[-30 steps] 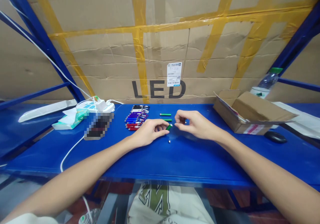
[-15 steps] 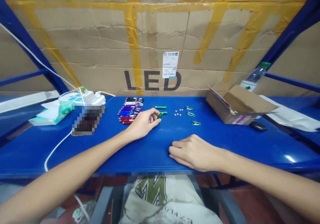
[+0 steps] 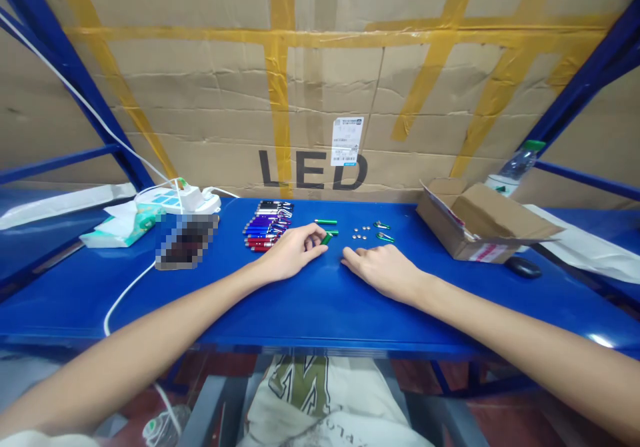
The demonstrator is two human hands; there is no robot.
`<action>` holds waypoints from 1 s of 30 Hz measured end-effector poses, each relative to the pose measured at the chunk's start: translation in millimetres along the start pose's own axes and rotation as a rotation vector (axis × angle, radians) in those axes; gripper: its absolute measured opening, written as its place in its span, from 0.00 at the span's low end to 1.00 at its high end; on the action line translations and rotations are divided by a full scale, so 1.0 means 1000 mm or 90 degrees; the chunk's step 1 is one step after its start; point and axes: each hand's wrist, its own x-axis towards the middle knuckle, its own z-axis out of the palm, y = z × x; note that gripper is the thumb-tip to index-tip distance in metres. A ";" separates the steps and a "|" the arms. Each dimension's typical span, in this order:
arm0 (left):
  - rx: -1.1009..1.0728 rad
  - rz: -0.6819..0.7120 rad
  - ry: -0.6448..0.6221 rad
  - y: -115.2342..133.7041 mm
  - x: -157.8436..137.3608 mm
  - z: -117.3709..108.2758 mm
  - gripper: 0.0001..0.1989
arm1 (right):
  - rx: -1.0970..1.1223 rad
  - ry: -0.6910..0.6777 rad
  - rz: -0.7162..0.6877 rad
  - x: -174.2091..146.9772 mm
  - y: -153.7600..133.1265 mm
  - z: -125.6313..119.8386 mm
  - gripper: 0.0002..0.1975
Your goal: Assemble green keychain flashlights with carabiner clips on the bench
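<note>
Two hands at mid-frame in the head view, both low on the blue surface (image 3: 320,300).

Risks first. Your left hand (image 3: 293,254) pinches a small green tube (image 3: 327,238) at its fingertips, just right of centre; only the tube's end shows, so the grip looks shallow. A slip would likely send it rolling across the smooth surface toward the near edge. Several small silver button cells (image 3: 359,232) lie loose just above your right hand (image 3: 383,270); a careless sweep of that hand could scatter them, along with the green clips (image 3: 384,231) beside them. To the left of centre, the row of coloured tubes (image 3: 265,230) sits close by your left knuckles, and a backward nudge could knock the row out of line.

Pose. Left forearm comes in from the lower left, wrist low, fingers curled closed on the green tube. Right forearm enters from the lower right; the hand lies palm down, fingers extended and slack, index tip pointing left toward the tube, holding nothing.

Two more green tubes (image 3: 326,222) lie above the held one. A cardboard box (image 3: 480,224) stands open at right, with a computer mouse (image 3: 523,267) below it. Power strip (image 3: 180,200) and tissue pack (image 3: 125,227) at upper left.
</note>
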 end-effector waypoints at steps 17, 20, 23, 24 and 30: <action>-0.033 -0.033 0.014 -0.004 0.000 0.002 0.13 | 0.373 -0.060 -0.094 0.004 0.026 -0.024 0.03; -0.035 -0.037 0.012 -0.003 0.000 0.001 0.13 | 0.423 -0.028 -0.130 0.005 0.032 -0.018 0.05; -0.035 -0.043 0.009 -0.003 0.001 0.001 0.13 | 0.449 0.017 -0.130 0.008 0.034 -0.010 0.06; -0.035 -0.045 0.009 -0.003 0.001 0.001 0.13 | 0.450 0.032 -0.128 0.008 0.034 -0.008 0.07; -0.036 -0.061 -0.002 -0.001 0.001 0.001 0.15 | 0.471 0.079 -0.128 0.009 0.032 -0.001 0.08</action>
